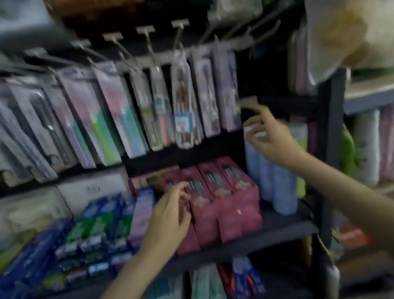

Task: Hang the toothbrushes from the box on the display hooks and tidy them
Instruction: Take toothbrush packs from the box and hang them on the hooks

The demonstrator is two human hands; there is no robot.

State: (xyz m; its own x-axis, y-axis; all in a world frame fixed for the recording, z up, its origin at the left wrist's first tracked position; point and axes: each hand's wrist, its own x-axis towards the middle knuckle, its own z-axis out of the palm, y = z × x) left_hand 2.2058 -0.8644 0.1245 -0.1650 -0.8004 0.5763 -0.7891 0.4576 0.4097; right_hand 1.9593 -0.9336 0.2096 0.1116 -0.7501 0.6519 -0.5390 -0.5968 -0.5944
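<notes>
Toothbrushes (183,101) hang in packs along the hooks (147,42), above the pink boxes (223,195). Both my hands are empty, fingers loosely spread: left (171,216) by the boxes, right (268,134) under the last pack. I should square that pack gently

A shop, toiletries/oral-care aisle. Evidence: a row of metal display hooks (146,36) w/ price-tag plates at the tips, carrying carded toothbrush packs (110,110) hung side by side, several deep, many identical. One hanging pack has a blue-and-white price sticker (183,122). Below, a dark shelf (262,236) stacked w/ multiples of the same goods: pink boxes (223,195), blue and green toothpaste cartons (88,238), pale blue bottles (275,179). More boxed tubes (207,288) on the level under it. Right side: another rack w/ rolled paper goods (387,145). Frame is blurred, labels unreadable.
</notes>
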